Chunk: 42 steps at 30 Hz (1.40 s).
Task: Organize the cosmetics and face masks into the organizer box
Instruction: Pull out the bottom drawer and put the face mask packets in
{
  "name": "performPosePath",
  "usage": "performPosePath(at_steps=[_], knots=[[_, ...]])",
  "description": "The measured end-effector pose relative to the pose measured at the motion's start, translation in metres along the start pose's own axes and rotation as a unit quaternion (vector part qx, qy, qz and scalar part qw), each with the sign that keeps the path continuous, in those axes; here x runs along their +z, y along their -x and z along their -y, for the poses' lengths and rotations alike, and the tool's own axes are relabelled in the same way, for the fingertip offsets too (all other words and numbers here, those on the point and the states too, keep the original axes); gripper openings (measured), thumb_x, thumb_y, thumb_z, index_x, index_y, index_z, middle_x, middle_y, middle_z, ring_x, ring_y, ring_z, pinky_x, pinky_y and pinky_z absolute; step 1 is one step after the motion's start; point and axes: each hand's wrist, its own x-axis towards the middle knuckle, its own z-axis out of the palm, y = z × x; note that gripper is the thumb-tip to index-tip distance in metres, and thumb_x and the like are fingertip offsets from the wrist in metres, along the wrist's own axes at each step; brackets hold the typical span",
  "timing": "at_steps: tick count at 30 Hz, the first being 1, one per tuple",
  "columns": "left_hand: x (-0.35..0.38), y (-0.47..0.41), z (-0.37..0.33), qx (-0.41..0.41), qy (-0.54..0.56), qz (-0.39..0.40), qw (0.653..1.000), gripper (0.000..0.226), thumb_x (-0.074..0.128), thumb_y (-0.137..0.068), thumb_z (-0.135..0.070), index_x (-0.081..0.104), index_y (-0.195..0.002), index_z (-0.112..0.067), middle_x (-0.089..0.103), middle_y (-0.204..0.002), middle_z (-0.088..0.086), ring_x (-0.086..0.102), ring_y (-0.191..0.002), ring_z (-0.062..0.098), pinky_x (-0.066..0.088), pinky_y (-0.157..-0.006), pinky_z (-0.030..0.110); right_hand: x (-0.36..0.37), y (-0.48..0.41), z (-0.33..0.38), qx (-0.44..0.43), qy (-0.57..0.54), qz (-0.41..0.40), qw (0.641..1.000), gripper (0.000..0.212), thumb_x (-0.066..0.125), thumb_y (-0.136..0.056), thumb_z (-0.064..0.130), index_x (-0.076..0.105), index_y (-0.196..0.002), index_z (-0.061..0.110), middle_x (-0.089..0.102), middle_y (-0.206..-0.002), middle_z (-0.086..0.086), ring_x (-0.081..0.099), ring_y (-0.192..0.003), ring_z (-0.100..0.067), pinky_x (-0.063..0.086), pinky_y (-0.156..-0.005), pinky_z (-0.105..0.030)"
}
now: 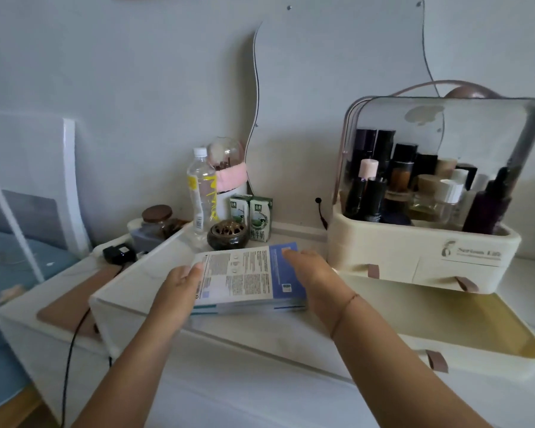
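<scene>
Head view, hands: the left hand [179,282] grips the left edge of the stack of face mask packets [247,273] with its thumb on top. The right hand [309,270] holds the right edge, fingers lying over the top. The hands are apart, one at each side of the stack.
Face masks: flat rectangular sachets, white with dense print and a blue band on the right. They are held level over the white open bin [130,291], just left of the organizer box [414,257].
Organizer box: cream plastic with rounded corners and a printed logo on the front. It stands at the right of the white tabletop [260,350].
Lid: a clear lid [445,128], curved at the corners, swung up over the top compartment.
Top compartment: upright cosmetic bottles [399,180] packed close together, mostly dark tubes, along with an amber bottle, a pale pink cap and white caps.
Lower drawer: the bottom drawer [476,362] is pulled out towards the person. It has a brown tab handle, and its yellowish inner floor is showing.
Back of the table: a clear plastic water bottle [201,189], two green milk cartons [260,217] and a dark round incense burner [227,234]. A glass jar with a brown lid [156,220] is also there.
Wall: a wavy-edged mirror [337,88].
</scene>
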Motion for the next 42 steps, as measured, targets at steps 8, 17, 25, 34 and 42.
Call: performPosePath(at_steps=[8,17,25,34,42], knots=[[-0.012,-0.008,0.009,-0.003,0.138,-0.001,0.990,0.029,0.048,-0.097,-0.031,0.060,-0.118,-0.016,0.069,-0.102,0.001,0.064,-0.087,0.013,0.044,-0.069,0.027,0.010,-0.010,0.000,-0.032,-0.007,-0.051,0.998,0.016,0.051,-0.094,0.019,0.059,-0.100,0.008,0.066,-0.059,-0.001,0.062,-0.045,-0.013,0.046,-0.039,-0.020],[0.001,-0.016,0.014,0.054,0.197,-0.075,0.976,0.043,0.059,-0.088,-0.001,0.051,-0.125,-0.020,0.062,-0.110,-0.007,0.061,-0.092,0.004,0.045,-0.070,0.018,0.014,-0.016,-0.007,-0.107,-0.003,-0.071,0.992,0.026,0.051,-0.088,-0.006,0.057,-0.109,0.009,0.065,-0.075,-0.001,0.065,-0.053,-0.011,0.051,-0.042,-0.021],[0.001,-0.008,0.018,0.087,0.252,-0.054,0.962,0.046,0.066,-0.083,0.002,0.053,-0.121,-0.021,0.070,-0.107,-0.002,0.068,-0.096,0.014,0.055,-0.080,0.033,0.019,-0.005,-0.011,-0.249,-0.062,-0.086,0.963,0.040,0.047,-0.081,-0.016,0.055,-0.075,0.022,0.063,-0.073,0.001,0.060,-0.056,-0.005,0.050,-0.051,-0.019],[-0.028,-0.006,0.039,0.121,0.246,0.118,0.954,0.048,0.083,-0.063,-0.013,0.066,-0.103,-0.035,0.073,-0.108,0.001,0.069,-0.100,0.017,0.057,-0.073,0.027,-0.002,0.023,-0.034,-0.256,-0.099,0.033,0.961,0.042,0.059,-0.080,-0.013,0.060,-0.072,0.028,0.071,-0.080,-0.001,0.065,-0.072,-0.021,0.052,-0.059,-0.033],[-0.029,0.003,0.036,0.127,0.206,0.148,0.959,0.055,0.080,-0.064,-0.028,0.060,-0.116,-0.027,0.072,-0.113,0.000,0.066,-0.106,0.019,0.053,-0.080,0.030,0.010,0.032,-0.053,-0.203,-0.071,-0.005,0.977,0.027,0.069,-0.078,-0.002,0.064,-0.088,0.023,0.074,-0.080,0.012,0.070,-0.074,-0.001,0.052,-0.056,-0.012]])
